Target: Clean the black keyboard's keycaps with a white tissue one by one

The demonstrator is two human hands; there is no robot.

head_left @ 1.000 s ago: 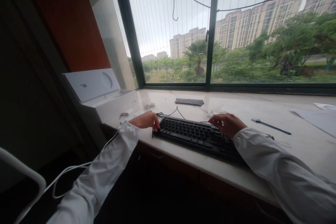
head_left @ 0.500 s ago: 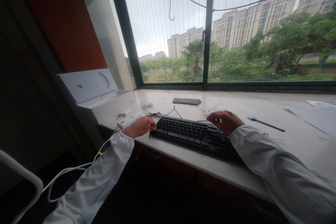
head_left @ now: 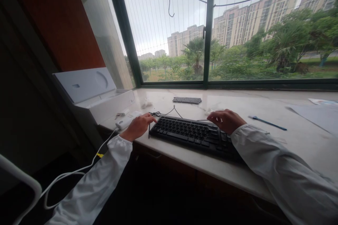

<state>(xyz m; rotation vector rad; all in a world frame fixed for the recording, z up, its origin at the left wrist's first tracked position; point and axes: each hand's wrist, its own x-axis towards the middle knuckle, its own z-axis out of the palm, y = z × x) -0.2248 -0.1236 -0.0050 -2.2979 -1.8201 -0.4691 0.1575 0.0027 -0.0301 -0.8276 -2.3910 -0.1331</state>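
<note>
A black keyboard [head_left: 182, 132] lies at a slant near the counter's front edge. Much of its main block appears to lack keycaps, while caps show at its right end. My left hand [head_left: 137, 126] is at the keyboard's far left corner, its index finger stretched out to the edge. A thin dark strip [head_left: 149, 132] shows just below those fingers; whether the hand touches it I cannot tell. Over the right part of the keyboard, my right hand [head_left: 225, 119] is bent with fingertips pressed together. What they pinch, if anything, is too small to make out.
Behind the keyboard are rows of grey keycaps [head_left: 187, 100] and a dark cable [head_left: 174, 109]. An open white box [head_left: 105, 102] and a white power strip [head_left: 128, 120] stand left. To the right lie a blue pen-like stick [head_left: 269, 123] and papers [head_left: 314, 114]. Windows rise behind.
My left hand has drawn slightly left, and its index finger has straightened from a curled pinch at the keyboard's corner. My right hand stays nearly in place. The view has shifted slightly.
</note>
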